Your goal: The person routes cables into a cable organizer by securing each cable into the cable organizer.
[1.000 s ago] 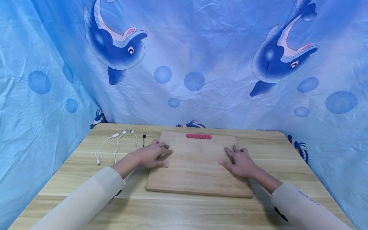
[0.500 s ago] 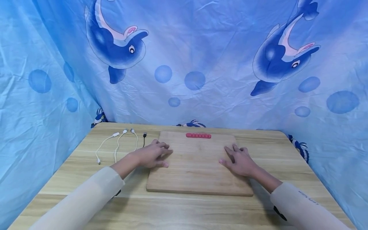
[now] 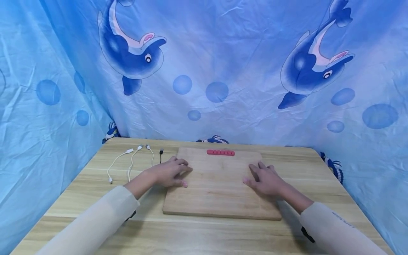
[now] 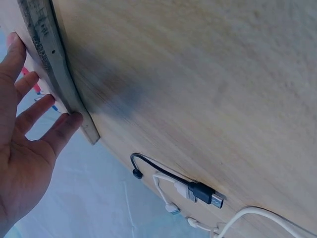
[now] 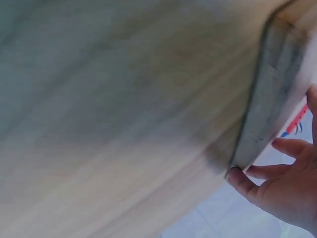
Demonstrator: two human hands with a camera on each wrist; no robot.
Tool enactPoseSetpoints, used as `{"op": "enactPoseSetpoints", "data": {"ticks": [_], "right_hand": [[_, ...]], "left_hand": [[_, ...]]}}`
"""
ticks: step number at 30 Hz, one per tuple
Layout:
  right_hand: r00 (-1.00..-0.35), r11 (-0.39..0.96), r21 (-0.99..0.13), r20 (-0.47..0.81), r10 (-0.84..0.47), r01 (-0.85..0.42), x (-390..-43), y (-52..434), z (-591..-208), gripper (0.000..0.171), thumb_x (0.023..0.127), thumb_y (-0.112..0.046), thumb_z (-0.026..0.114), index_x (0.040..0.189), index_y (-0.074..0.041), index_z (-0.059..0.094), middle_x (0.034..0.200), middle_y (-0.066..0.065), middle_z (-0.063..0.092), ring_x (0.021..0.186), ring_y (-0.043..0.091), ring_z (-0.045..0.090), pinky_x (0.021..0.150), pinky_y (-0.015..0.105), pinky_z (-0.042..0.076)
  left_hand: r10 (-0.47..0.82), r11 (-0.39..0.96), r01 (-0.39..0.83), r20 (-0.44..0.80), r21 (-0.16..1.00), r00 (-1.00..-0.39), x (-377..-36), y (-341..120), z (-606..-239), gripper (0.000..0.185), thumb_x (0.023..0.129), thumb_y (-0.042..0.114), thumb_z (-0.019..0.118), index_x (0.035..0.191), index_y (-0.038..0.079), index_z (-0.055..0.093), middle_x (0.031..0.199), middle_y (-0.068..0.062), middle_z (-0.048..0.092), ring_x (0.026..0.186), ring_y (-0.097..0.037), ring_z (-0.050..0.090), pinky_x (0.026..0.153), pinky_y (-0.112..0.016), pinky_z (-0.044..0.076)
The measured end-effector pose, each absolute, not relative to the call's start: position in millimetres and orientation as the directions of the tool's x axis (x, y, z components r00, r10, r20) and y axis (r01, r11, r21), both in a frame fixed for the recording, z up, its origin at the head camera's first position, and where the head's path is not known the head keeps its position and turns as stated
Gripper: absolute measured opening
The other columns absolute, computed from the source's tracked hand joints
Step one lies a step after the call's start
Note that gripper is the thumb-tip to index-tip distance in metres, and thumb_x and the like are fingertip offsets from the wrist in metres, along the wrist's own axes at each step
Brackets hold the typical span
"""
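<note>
A wooden board (image 3: 220, 193) lies flat on the table. My left hand (image 3: 170, 173) rests at its left side, with spread fingers on the top and, in the left wrist view, a fingertip touching the side edge (image 4: 59, 69). On the opposite side my right hand (image 3: 267, 180) rests the same way, fingers loosely spread. The right wrist view has that hand's fingertips at the far corner of the board's side (image 5: 265, 104). Along the board's back edge sits a red notched strip (image 3: 220, 152), which looks like a cable holder. Neither hand grips anything.
Left of the board, several short USB cables lie on the wood-grain table (image 3: 204, 237): a white one (image 3: 113, 162) farthest left, more white ones beside it, and a black one (image 4: 173, 174) nearest the board. Blue dolphin-print cloth (image 3: 204, 53) hangs behind and at the sides.
Both hands stay in place on the board, and the board and cables keep their positions. Only the head view has shifted slightly.
</note>
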State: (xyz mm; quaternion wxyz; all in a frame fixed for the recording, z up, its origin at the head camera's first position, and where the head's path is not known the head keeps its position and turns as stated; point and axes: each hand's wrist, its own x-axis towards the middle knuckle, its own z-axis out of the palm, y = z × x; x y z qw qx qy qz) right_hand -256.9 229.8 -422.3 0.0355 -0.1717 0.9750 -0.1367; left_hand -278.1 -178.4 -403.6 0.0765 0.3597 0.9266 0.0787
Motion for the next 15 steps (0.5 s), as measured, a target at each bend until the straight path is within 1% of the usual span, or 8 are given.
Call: {"op": "enactPoseSetpoints", "data": {"ticks": [3, 6, 9, 11, 14, 15], "right_hand": [[-0.936, 0.915, -0.235, -0.044, -0.348, -0.329, -258.4, 226.1, -416.9, 0.08, 0.1, -0.059, 0.055, 0.152, 0.001, 0.044, 0.155, 0.037, 0.033, 0.133, 0.064, 0.034, 0.107, 0.072, 0.031], [-0.93, 0.92, -0.168, -0.041, -0.366, -0.355, -260.9, 220.3, -410.1, 0.076, 0.098, -0.057, 0.061, 0.149, -0.002, 0.049, 0.153, 0.032, 0.04, 0.132, 0.06, 0.038, 0.106, 0.071, 0.032], [-0.919, 0.915, -0.114, -0.029, -0.393, -0.387, -263.9, 212.3, -403.0, 0.072, 0.095, -0.052, 0.067, 0.148, -0.005, 0.052, 0.153, 0.03, 0.042, 0.135, 0.058, 0.037, 0.107, 0.072, 0.031], [-0.911, 0.909, -0.083, -0.021, -0.411, -0.408, -266.5, 206.3, -399.4, 0.072, 0.094, -0.05, 0.07, 0.148, -0.005, 0.052, 0.153, 0.029, 0.042, 0.136, 0.058, 0.036, 0.107, 0.072, 0.031], [-0.907, 0.906, -0.065, -0.023, -0.42, -0.418, -269.4, 195.2, -395.8, 0.074, 0.094, -0.05, 0.07, 0.151, -0.007, 0.049, 0.156, 0.027, 0.041, 0.139, 0.055, 0.035, 0.111, 0.07, 0.028], [-0.907, 0.906, -0.061, -0.025, -0.42, -0.418, -270.3, 190.7, -394.8, 0.075, 0.094, -0.05, 0.07, 0.152, -0.007, 0.048, 0.156, 0.026, 0.04, 0.139, 0.054, 0.035, 0.112, 0.07, 0.027]], "left_hand": [[0.678, 0.731, 0.658, -0.079, 0.183, -0.731, -277.4, -179.2, -402.5, 0.065, 0.094, 0.054, 0.068, 0.145, 0.014, 0.058, 0.149, -0.013, 0.05, 0.134, -0.037, 0.045, 0.109, -0.053, 0.042], [0.682, 0.728, 0.668, -0.063, 0.153, -0.729, -277.1, -181.0, -400.9, 0.062, 0.095, 0.053, 0.068, 0.141, 0.012, 0.061, 0.142, -0.012, 0.055, 0.127, -0.033, 0.05, 0.105, -0.049, 0.046], [0.678, 0.732, 0.669, -0.048, 0.125, -0.733, -276.6, -185.5, -398.3, 0.058, 0.095, 0.05, 0.069, 0.135, 0.009, 0.065, 0.131, -0.01, 0.061, 0.117, -0.028, 0.055, 0.098, -0.045, 0.049], [0.672, 0.738, 0.666, -0.032, 0.112, -0.74, -277.1, -190.7, -396.5, 0.054, 0.095, 0.048, 0.07, 0.132, 0.008, 0.067, 0.125, -0.009, 0.063, 0.113, -0.027, 0.057, 0.097, -0.045, 0.049], [0.656, 0.75, 0.651, 0.0, 0.118, -0.755, -279.1, -201.1, -393.7, 0.048, 0.096, 0.043, 0.071, 0.128, 0.007, 0.069, 0.121, -0.007, 0.065, 0.112, -0.027, 0.059, 0.098, -0.046, 0.05], [0.65, 0.753, 0.646, 0.012, 0.123, -0.76, -279.9, -205.2, -392.6, 0.045, 0.096, 0.04, 0.071, 0.127, 0.007, 0.069, 0.121, -0.007, 0.065, 0.114, -0.028, 0.06, 0.101, -0.047, 0.049]]}}
